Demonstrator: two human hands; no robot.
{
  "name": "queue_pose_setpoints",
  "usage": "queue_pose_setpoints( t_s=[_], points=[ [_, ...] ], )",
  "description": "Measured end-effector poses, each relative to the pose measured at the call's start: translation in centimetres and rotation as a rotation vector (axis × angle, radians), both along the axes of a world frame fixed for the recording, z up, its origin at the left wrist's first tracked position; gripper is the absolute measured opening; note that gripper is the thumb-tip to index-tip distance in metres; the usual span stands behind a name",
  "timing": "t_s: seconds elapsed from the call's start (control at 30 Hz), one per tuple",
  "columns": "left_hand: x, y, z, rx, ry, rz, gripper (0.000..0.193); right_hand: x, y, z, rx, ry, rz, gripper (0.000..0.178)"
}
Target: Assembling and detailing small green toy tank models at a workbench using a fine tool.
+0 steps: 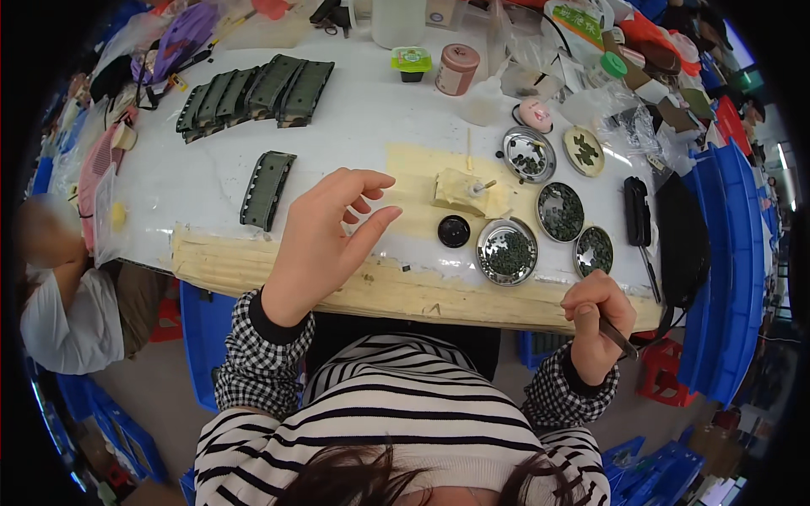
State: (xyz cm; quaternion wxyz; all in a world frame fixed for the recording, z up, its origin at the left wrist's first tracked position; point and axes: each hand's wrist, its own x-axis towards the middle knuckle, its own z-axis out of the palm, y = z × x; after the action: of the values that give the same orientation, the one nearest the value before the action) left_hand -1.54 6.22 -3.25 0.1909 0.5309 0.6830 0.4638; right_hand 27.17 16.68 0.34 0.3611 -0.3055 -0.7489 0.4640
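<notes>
My left hand [325, 240] hovers over the table's front with thumb and fingers apart and nothing between them. Just left of it lies a single dark green, slightly curved part [268, 191] with a notched edge. At the right front edge my right hand [601, 319] is closed around dark metal tweezers [620, 339]; their far end is hidden by the fingers. Round metal dishes of tiny dark green pieces [508, 251] [560, 212] [594, 251] stand beyond this hand. Between the hands sit a small black round dish [454, 231] and a tape-covered block [464, 192] with a short peg.
Several similar green parts [270, 88] lie in a row at the back left. Another metal dish [529, 154], a cream dish [583, 152] and a pink jar [457, 69] stand farther back. Blue bins [721, 278] rise at the right. Another person [72, 312] sits at the left.
</notes>
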Motion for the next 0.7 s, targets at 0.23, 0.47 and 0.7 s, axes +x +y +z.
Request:
queue_pose_setpoints(
  t_s=[0.23, 0.47, 0.7],
  points=[
    [-4.9, 0.1, 1.6, 0.041, 0.348, 0.187, 0.02, 1.2, -0.1, -0.7, -0.022, -0.04, -0.088, 0.008],
    [-12.9, 7.1, -0.9, -0.013, 0.998, 0.263, 0.031, -0.5, -0.4, -0.3, 0.078, -0.107, -0.04, 0.008],
    [-13.5, 9.4, -2.3, -0.246, 0.999, 0.233, 0.026, 0.9, -0.5, -0.8, 0.044, -0.146, -0.081, 0.007]
  ],
)
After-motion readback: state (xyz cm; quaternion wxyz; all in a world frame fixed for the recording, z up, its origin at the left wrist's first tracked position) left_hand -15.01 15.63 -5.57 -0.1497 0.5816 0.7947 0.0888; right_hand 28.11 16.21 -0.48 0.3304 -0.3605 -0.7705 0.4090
